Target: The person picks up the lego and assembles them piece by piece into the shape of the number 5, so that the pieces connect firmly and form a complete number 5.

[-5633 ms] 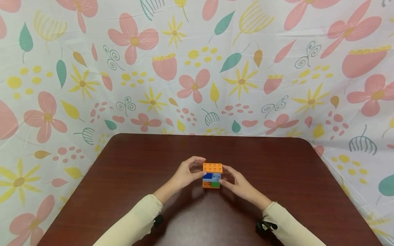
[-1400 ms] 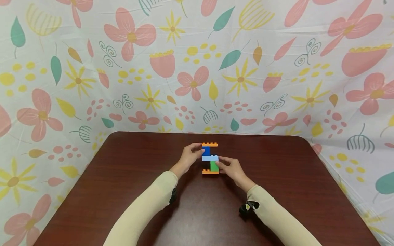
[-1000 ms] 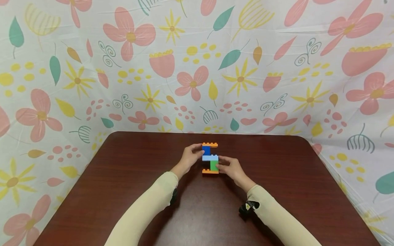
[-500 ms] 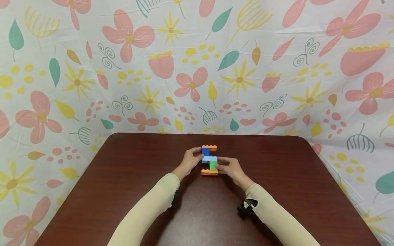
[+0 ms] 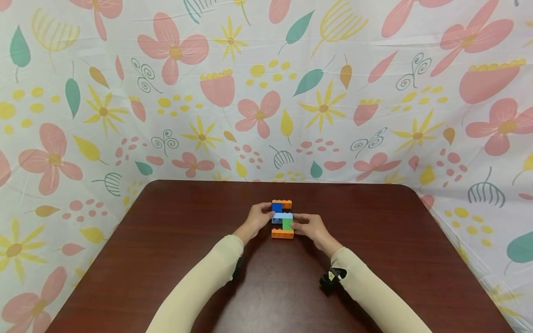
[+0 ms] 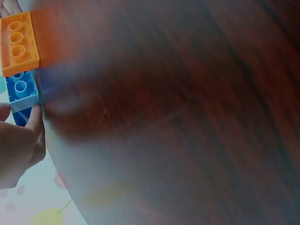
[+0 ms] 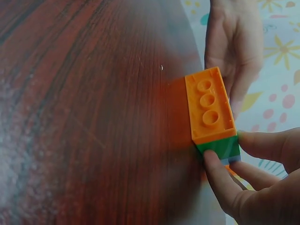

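Observation:
In the head view a structure of joined toy building bricks lies near the middle of the table. An orange brick (image 5: pixel 285 203) forms its far end and another orange brick (image 5: pixel 282 234) its near end. Between them sit a dark blue brick (image 5: pixel 276 207), a light blue brick (image 5: pixel 283 216) and a green brick (image 5: pixel 287 224). My left hand (image 5: pixel 255 221) grips the left side by the blue bricks. My right hand (image 5: pixel 313 229) pinches the green brick on the right. In the right wrist view the near orange brick (image 7: pixel 209 101) shows its hollow underside with round tubes.
The dark reddish-brown table (image 5: pixel 200 203) spreads around the hands. Behind it and at both sides hangs a white cloth (image 5: pixel 266 152) printed with flowers and leaves. A black strapped device (image 5: pixel 331 279) sits at the right wrist.
Seconds ago the structure stood upright, orange studs facing up; it then moved farther back and laid over. Within the last second it tilted slightly, showing more of the near orange brick's underside.

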Available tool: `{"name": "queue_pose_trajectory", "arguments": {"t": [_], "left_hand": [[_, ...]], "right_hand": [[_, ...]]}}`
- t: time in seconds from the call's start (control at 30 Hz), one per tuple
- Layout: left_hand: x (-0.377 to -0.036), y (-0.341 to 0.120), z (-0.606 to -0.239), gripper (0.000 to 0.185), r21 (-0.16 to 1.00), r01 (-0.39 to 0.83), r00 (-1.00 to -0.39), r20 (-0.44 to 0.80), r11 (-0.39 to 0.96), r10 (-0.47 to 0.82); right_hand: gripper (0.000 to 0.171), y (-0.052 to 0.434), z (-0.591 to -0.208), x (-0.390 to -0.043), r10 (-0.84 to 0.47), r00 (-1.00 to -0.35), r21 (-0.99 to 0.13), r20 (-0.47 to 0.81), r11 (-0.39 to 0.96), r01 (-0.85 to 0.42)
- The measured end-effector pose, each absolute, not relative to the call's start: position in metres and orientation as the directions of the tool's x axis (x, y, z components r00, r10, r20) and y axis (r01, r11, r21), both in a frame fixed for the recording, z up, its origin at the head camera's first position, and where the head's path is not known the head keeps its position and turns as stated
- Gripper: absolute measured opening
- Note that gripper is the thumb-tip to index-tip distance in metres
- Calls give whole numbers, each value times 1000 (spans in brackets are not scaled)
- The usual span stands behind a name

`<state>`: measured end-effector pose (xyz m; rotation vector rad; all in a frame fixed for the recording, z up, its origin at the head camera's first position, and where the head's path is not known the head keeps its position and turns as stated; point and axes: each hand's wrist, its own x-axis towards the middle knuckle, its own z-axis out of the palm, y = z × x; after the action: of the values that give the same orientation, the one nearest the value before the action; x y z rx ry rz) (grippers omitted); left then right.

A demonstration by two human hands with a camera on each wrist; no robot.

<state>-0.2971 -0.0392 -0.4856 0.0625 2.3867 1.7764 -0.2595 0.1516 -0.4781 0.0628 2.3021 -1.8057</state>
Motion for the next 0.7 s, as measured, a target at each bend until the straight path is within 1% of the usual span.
{"name": "queue_pose_trajectory", "arguments": {"t": [0.7], "left_hand": [[-300,-41,-490,41,944,-68,-982,-121,323,148]], "right_hand": [[42,151,-484,-261,-85,-978,-954,-191,253,164]]}}
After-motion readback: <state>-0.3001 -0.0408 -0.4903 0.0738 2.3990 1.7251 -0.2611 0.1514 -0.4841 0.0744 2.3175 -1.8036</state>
